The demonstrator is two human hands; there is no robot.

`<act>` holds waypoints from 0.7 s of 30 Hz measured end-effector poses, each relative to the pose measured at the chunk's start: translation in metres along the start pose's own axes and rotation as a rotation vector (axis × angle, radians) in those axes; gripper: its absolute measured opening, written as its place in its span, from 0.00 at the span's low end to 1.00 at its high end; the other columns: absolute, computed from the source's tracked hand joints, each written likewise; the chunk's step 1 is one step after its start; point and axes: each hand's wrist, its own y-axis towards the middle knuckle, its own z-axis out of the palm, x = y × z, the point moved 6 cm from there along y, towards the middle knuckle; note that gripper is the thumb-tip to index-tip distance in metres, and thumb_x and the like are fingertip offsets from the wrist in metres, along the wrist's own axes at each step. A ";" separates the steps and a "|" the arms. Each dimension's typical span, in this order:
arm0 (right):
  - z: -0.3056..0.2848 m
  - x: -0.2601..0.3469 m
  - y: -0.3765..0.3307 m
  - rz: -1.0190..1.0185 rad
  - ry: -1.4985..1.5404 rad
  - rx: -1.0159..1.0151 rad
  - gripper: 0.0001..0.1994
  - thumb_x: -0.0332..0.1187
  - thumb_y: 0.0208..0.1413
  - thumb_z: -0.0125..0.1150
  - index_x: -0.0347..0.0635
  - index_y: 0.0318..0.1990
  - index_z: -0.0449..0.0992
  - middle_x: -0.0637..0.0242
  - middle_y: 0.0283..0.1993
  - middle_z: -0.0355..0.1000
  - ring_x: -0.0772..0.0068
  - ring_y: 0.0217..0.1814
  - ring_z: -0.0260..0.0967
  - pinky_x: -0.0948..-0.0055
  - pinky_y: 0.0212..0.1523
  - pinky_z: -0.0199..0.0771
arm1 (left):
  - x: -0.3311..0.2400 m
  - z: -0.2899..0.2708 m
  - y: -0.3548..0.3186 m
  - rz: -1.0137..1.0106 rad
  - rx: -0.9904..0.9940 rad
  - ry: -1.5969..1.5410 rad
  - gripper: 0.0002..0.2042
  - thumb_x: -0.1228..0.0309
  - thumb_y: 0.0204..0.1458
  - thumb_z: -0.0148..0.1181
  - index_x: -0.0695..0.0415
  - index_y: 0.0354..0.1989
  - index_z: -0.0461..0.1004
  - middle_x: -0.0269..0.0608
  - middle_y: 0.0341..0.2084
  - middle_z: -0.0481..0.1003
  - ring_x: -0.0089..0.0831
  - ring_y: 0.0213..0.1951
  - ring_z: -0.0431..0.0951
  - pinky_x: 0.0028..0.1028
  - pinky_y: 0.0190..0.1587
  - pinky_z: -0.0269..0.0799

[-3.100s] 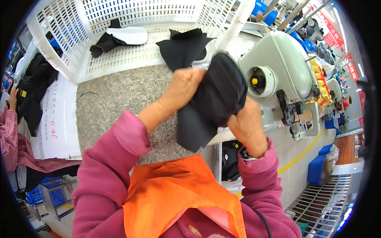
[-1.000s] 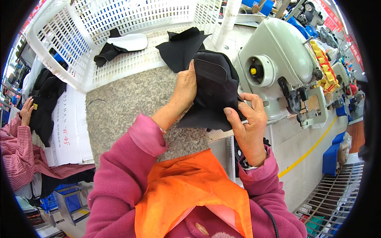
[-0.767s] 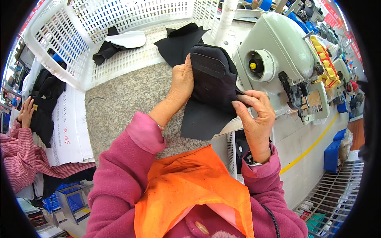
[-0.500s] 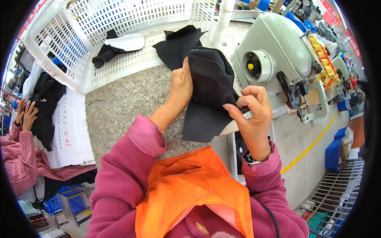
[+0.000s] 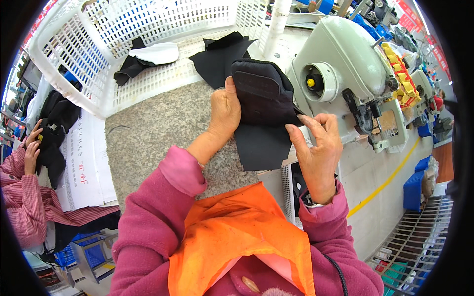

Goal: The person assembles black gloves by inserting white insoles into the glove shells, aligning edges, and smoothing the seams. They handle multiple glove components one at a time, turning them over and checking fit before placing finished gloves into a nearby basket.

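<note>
A black padded fabric piece (image 5: 261, 106), with a rounded top and a stitched-on patch, is held up over the worktable. A flat black flap (image 5: 261, 150) hangs from its lower side. My left hand (image 5: 224, 111) is closed on its left edge, thumb up along the side and fingers hidden behind. At the right edge, my right hand (image 5: 318, 145) has its thumb and forefinger on the fabric, the tips slightly apart; the other fingers are curled.
A white plastic basket (image 5: 101, 93) at the back holds a black piece with a white one (image 5: 158, 53) and larger black pieces (image 5: 222, 54). A pale green sewing machine (image 5: 345, 64) stands right of the stone-patterned tabletop (image 5: 143, 133). At far left, a co-worker's hands (image 5: 32, 153) handle black material.
The black piece has shifted slightly left and turned, so its lower flap hangs straighter. My right hand has moved a little to the right and up along its edge.
</note>
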 end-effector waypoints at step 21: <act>0.009 -0.003 0.005 -0.037 0.152 0.034 0.18 0.39 0.40 0.73 0.38 0.37 0.79 0.50 0.56 0.64 0.49 0.55 0.60 0.61 0.53 0.63 | 0.004 -0.005 0.003 -0.013 0.022 0.042 0.34 0.55 0.66 0.35 0.67 0.09 0.58 0.43 0.04 0.54 0.28 0.11 0.52 0.35 0.17 0.53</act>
